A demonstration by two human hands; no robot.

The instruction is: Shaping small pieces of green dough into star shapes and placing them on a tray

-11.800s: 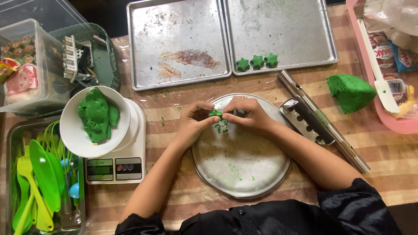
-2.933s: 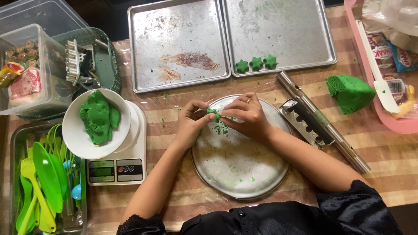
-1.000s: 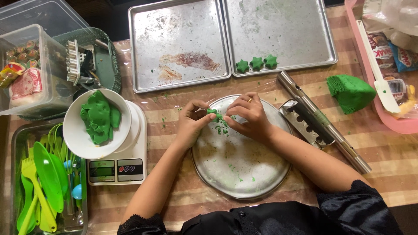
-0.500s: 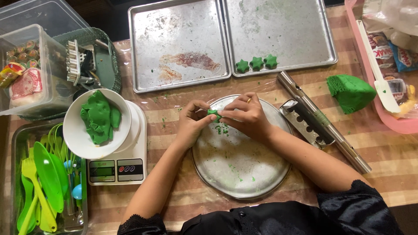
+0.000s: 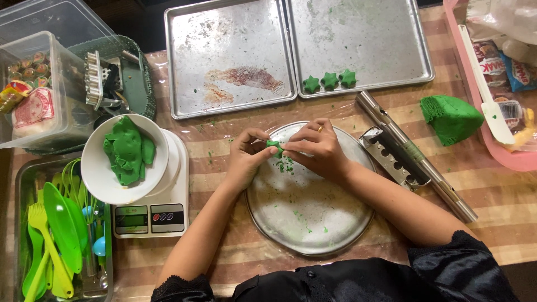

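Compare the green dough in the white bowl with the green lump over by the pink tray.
The dough in the white bowl lies as flattish, folded pieces heaped together; the green lump is one solid wedge with a ridged side. The bowl's dough sits raised on a kitchen scale; the lump rests on the table. Both are the same bright green.

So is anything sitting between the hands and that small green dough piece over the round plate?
Nothing visible does. The left hand and right hand both pinch the small green dough piece directly at the fingertips, above the round metal plate. Only loose green crumbs lie beneath it.
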